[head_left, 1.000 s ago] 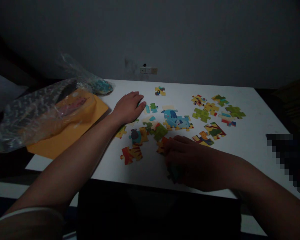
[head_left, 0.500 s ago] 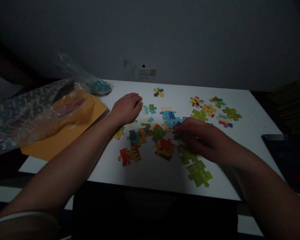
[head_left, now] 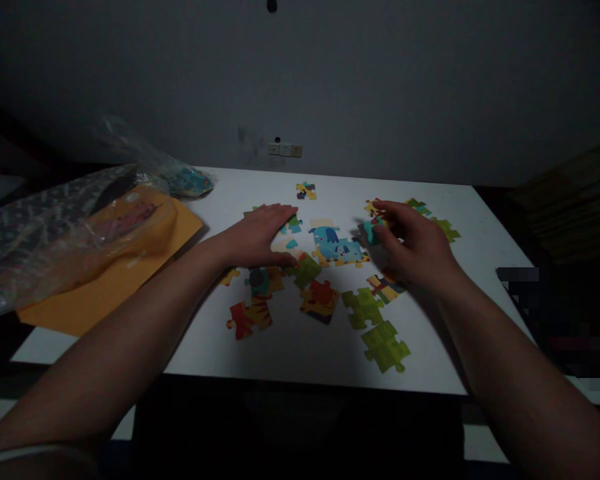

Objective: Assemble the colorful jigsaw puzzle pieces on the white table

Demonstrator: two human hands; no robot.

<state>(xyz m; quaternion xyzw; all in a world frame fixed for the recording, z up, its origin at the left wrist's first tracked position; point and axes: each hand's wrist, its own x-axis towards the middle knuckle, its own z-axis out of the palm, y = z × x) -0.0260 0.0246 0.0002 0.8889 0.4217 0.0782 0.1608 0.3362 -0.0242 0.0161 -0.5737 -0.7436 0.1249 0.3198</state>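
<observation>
My left hand (head_left: 260, 235) lies open over several puzzle pieces on the white table, fingers stretched out and thumb apart. My right hand (head_left: 416, 245) pinches a teal puzzle piece (head_left: 371, 231) between thumb and fingers, tilted over the table. Between the hands, joined pieces show blue elephants (head_left: 333, 245). Nearer me are a red and orange piece (head_left: 320, 300), a tiger-striped piece (head_left: 250, 317) and green pieces (head_left: 386, 347). A multicoloured piece (head_left: 386, 287) rests just below my right hand, partly covered by it.
On the left, clear plastic wrap (head_left: 65, 213) covers part of an orange envelope (head_left: 113, 280). A plastic bag with teal contents (head_left: 193, 181) sits behind it. One piece (head_left: 306, 191) lies alone near the back of the table (head_left: 300, 363). Wall sockets (head_left: 285, 150) are beyond.
My right hand has moved up and away from the elephant pieces, and a teal piece now shows in its fingers. My left hand has spread and shifted over the pieces. The view has shifted slightly.
</observation>
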